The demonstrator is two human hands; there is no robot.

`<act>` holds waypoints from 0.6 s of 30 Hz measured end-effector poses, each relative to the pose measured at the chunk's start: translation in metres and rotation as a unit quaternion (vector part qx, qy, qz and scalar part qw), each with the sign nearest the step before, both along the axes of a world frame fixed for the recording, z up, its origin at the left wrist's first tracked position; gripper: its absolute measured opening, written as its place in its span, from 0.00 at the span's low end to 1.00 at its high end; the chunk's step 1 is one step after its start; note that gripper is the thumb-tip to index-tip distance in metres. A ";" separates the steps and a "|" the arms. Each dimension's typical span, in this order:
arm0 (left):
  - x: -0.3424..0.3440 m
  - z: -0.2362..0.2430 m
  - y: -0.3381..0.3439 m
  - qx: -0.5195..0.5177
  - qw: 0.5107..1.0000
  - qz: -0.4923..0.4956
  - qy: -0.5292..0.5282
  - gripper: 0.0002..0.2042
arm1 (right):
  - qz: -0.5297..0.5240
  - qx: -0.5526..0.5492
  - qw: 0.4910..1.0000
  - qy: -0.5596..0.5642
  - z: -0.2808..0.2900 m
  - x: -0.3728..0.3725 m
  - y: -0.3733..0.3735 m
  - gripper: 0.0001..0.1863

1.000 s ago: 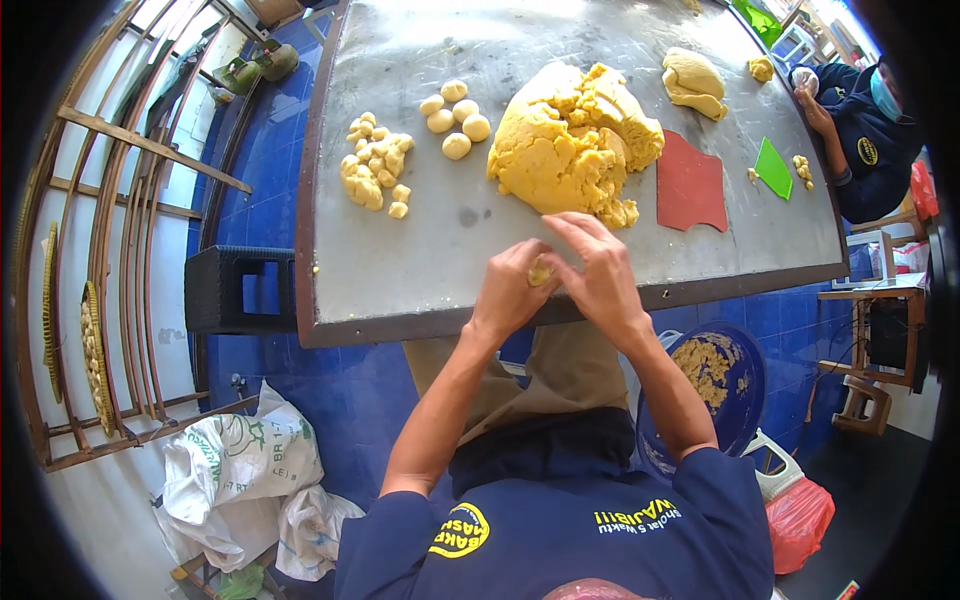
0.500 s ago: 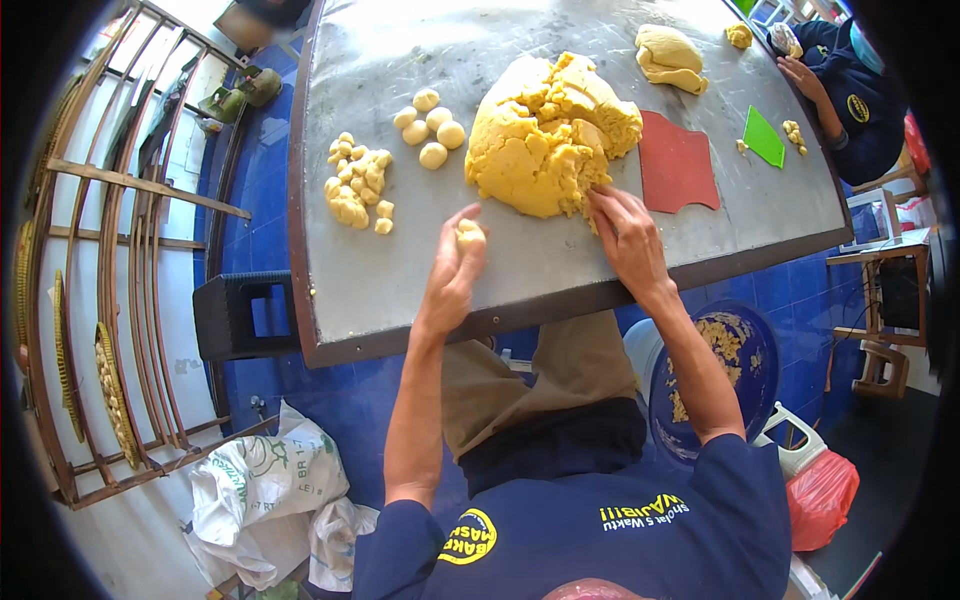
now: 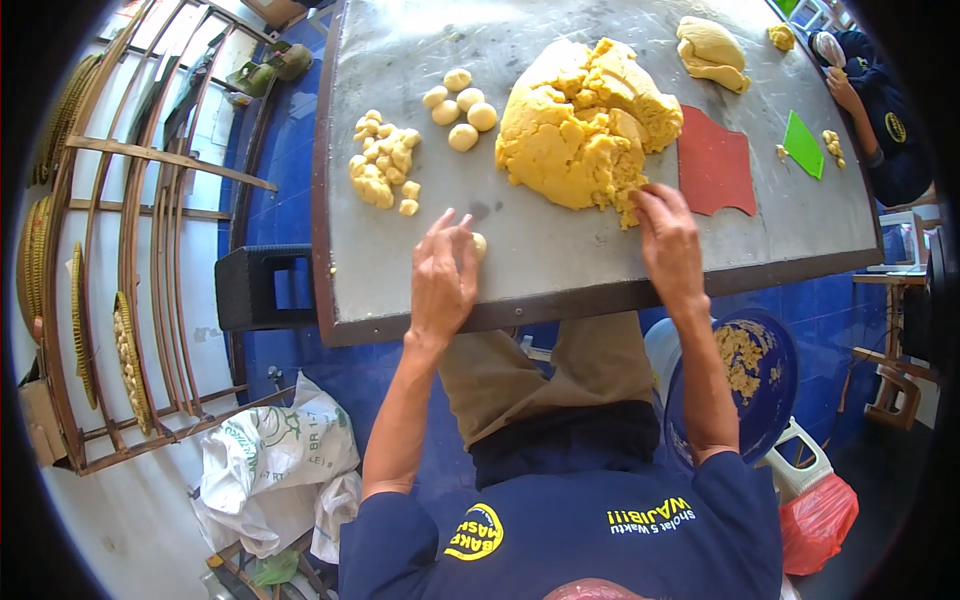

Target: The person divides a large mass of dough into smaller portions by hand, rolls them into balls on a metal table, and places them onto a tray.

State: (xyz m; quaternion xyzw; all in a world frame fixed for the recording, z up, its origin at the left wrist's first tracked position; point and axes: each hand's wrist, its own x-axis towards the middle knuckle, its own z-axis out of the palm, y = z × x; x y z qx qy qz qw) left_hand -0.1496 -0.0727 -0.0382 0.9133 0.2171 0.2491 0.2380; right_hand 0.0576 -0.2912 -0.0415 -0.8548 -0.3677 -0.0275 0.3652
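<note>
A large mound of yellow dough (image 3: 560,140), torn and crumbly on its right side, sits on the metal-topped table (image 3: 570,270). My right hand (image 3: 672,240) has its fingertips closed on the mound's lower right edge, pinching dough there. Near the table's front edge, my left hand (image 3: 443,275) is palm down with its fingers stretched and apart. A small pale dough ball (image 3: 480,246) shows against its thumb side, partly hidden by the hand. Several smooth dough balls (image 3: 463,137) lie left of the mound. Farther left is a heap of small dough pieces (image 3: 385,160).
Right of the mound lie a red sheet (image 3: 715,165), a folded dough slab (image 3: 712,55) and a green sheet (image 3: 803,147). A co-worker (image 3: 880,120) is at the table's right side. Below it stands a blue basin (image 3: 780,400). A wooden rack (image 3: 150,150) is at left.
My left hand has turned palm down and spread its fingers; the small ball now shows beside the thumb. My right hand stays at the dough edge, fingers more pinched. The whole view has shifted.
</note>
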 end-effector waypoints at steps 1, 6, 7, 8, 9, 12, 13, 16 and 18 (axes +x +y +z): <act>0.002 0.005 -0.003 0.024 1.000 0.012 -0.003 0.04 | -0.003 0.001 0.999 -0.034 0.005 0.005 -0.002 0.19; 0.038 0.043 0.025 -0.210 0.974 0.048 0.068 0.13 | -0.017 0.008 0.997 0.072 0.007 0.024 0.000 0.25; 0.045 0.038 0.034 -0.095 0.992 0.060 0.065 0.13 | -0.015 0.014 0.988 0.150 0.012 0.024 0.006 0.25; 0.053 0.024 0.040 0.021 0.995 0.071 0.062 0.12 | -0.013 0.019 0.988 0.155 0.012 0.024 0.009 0.26; 0.060 0.010 0.041 0.136 0.986 0.078 0.060 0.12 | -0.014 0.023 0.987 0.160 0.008 0.024 0.008 0.26; 0.068 0.002 0.038 0.193 0.974 0.069 0.098 0.12 | -0.014 0.032 0.991 0.131 0.001 0.025 0.007 0.26; 0.067 -0.001 0.039 0.183 0.977 0.064 0.087 0.12 | -0.014 0.032 0.993 0.116 -0.002 0.024 0.005 0.26; 0.048 -0.005 0.048 0.087 0.995 0.037 0.040 0.12 | 0.007 0.006 0.999 0.043 -0.010 0.021 -0.001 0.29; 0.022 -0.004 0.033 0.089 0.992 0.027 0.086 0.16 | -0.007 -0.022 0.999 -0.031 -0.007 0.006 -0.002 0.30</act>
